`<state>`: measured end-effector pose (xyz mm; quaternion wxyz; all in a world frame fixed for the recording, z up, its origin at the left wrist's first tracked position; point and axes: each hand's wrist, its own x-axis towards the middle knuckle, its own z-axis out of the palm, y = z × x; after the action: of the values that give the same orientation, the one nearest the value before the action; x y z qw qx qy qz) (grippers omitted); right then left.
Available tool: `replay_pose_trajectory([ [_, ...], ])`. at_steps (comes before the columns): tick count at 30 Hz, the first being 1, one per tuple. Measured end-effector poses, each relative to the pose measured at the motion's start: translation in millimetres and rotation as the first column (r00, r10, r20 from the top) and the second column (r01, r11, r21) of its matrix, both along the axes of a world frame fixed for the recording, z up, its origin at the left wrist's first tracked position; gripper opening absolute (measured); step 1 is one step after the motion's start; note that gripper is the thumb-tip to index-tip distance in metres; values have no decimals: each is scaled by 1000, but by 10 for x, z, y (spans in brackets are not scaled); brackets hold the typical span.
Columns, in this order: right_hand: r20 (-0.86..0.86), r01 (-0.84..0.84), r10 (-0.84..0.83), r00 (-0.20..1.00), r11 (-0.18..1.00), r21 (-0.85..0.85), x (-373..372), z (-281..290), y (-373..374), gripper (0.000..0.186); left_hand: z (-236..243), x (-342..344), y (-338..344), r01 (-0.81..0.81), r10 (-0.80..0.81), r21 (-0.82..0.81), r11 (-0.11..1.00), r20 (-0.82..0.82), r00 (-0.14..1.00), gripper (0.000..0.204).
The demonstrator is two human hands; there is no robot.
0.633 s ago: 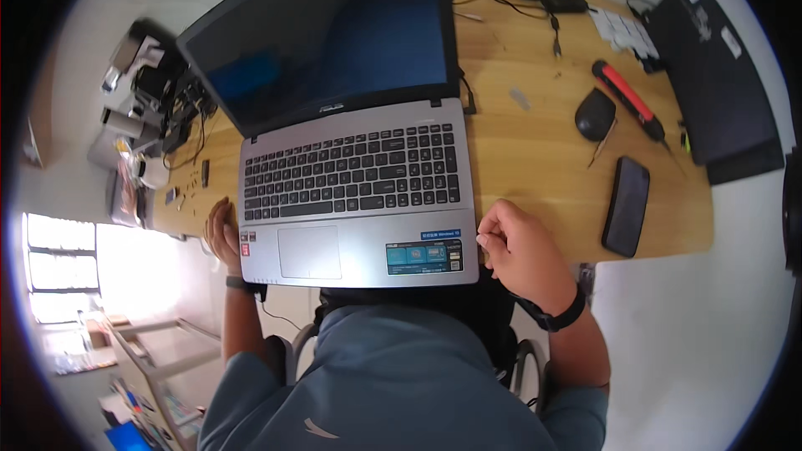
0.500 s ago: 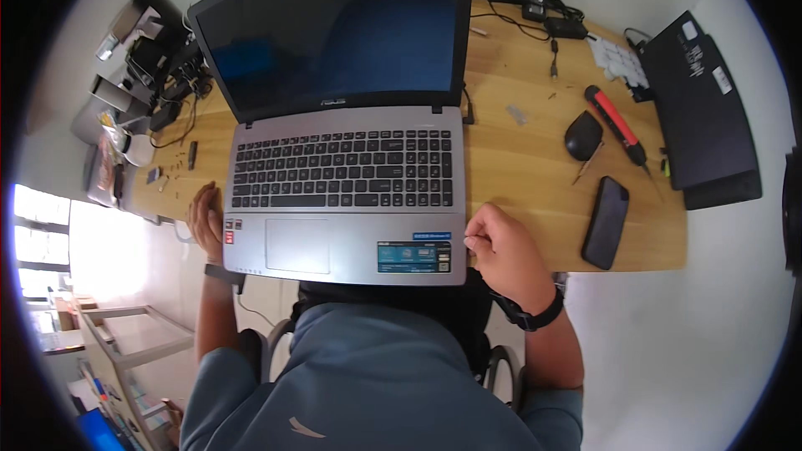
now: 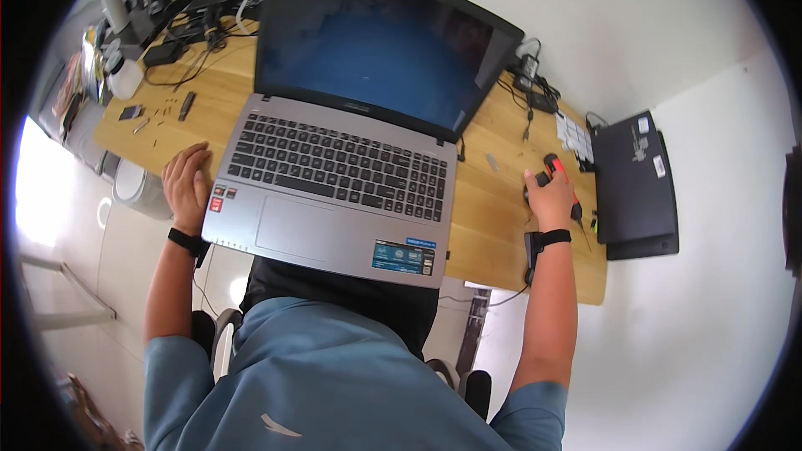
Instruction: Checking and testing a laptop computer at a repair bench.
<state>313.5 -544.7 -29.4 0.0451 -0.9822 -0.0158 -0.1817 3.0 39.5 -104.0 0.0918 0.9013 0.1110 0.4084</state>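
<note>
An open grey laptop (image 3: 334, 192) with a dark blue screen sits on the wooden desk (image 3: 489, 225) in front of me. My left hand (image 3: 188, 184) lies flat and open on the desk, touching the laptop's front left corner. My right hand (image 3: 549, 198) is stretched out to the right of the laptop and closed over a red-handled screwdriver (image 3: 554, 164). The screwdriver's red end sticks out past my fingers. The black mouse that lay beside it is mostly hidden under my hand. A black phone (image 3: 532, 249) lies under my right wrist.
A closed black laptop (image 3: 639, 184) lies at the desk's right end. Cables and a power adapter (image 3: 530, 83) run along the back edge. Small screws and parts (image 3: 159, 113), a white cup (image 3: 125, 79) and more gear crowd the left end.
My right hand left the laptop's front right corner and reached right onto the screwdriver. My head turned, so the desk now looks tilted. My left hand stayed by the laptop's left corner.
</note>
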Motion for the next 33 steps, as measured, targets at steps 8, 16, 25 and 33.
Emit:
replay_pose_trajectory([
  [8, -192, 186, -210, 959, 973, -138, 180, -61, 76, 64, 59, -22, -22, 59, -57, -21, 998, 61, 996, 30],
  [16, -60, 77, -76, 995, 997, 8, 223, -67, 72, 57, 31, -32, 22, 113, -108, -28, 993, 128, 986, 25],
  [25, -246, 158, -175, 953, 983, -90, 269, -63, 38, 65, 42, -34, -3, 110, -102, -52, 993, 140, 985, 24],
  [33, -111, -160, 225, 968, 896, 414, -735, 546, 421, 54, 15, -84, 20, 91, -87, -54, 994, 76, 993, 24],
])
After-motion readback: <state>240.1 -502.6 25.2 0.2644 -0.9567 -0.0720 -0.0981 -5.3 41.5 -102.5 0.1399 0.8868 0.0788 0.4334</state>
